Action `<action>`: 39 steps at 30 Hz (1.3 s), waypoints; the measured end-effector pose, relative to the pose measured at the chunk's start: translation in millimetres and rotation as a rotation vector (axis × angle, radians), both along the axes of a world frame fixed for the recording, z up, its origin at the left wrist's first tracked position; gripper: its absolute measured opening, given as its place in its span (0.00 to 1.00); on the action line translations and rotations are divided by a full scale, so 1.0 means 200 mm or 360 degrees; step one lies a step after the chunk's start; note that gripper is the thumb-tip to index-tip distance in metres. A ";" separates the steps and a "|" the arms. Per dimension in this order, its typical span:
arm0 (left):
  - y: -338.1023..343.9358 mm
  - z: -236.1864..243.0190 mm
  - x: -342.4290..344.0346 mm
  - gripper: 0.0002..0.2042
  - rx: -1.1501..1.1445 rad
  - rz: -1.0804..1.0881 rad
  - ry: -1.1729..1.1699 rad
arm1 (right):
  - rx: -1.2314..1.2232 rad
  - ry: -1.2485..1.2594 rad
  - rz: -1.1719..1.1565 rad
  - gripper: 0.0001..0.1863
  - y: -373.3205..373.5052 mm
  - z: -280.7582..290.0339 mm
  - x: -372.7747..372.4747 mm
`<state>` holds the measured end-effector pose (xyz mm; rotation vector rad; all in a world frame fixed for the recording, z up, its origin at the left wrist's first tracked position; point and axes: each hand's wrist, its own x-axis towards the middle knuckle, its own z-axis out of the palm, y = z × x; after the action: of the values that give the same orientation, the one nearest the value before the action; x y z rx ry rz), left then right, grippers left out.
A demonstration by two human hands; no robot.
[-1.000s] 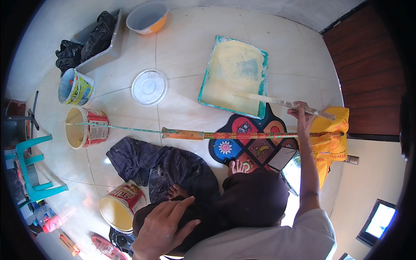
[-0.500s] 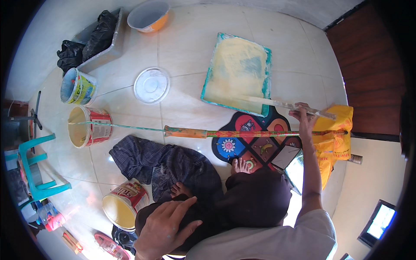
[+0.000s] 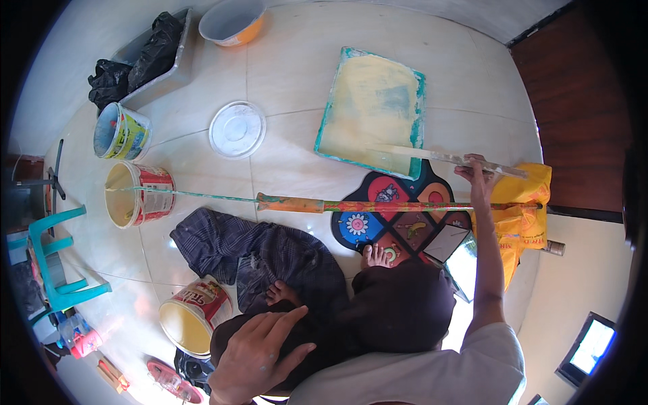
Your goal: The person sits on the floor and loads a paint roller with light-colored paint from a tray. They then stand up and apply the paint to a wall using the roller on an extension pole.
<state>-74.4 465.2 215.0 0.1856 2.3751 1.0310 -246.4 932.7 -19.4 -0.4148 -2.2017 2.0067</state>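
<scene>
Nearly crosswise | pale stick [image 3: 435, 156] | tip leftward, over teal-rimmed tray [image 3: 368, 166]

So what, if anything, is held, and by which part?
The right hand holds the pale stick near its right end, away from the tray; the left hand holds nothing.

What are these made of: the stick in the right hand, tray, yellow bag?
Stick: maybe wood, possibly plastic; pale, smeared surface hides any grain.
Tray: probably plastic; green walls show through a patchy, pale coating.
Yellow bag: likely thin plastic; creased, slight sheen.
</scene>
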 end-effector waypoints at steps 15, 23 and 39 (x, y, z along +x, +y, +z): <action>0.00 0.00 -0.01 0.23 0.0003 0.0011 0.0025 | 0.0067 0.0039 0.0055 0.14 0.09 0.01 0.00; 0.00 -0.04 -0.03 0.23 0.0018 -0.0093 0.0114 | -0.0103 -0.0002 0.0099 0.14 -0.13 -0.09 -0.01; 0.00 -0.01 -0.02 0.22 0.0062 -0.0035 -0.0016 | 0.0088 0.0019 0.0049 0.12 -0.02 -0.01 -0.05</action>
<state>-79.2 465.0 213.1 0.2200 2.3399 1.0660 -256.3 928.5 -20.8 -0.3638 -2.2639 1.9529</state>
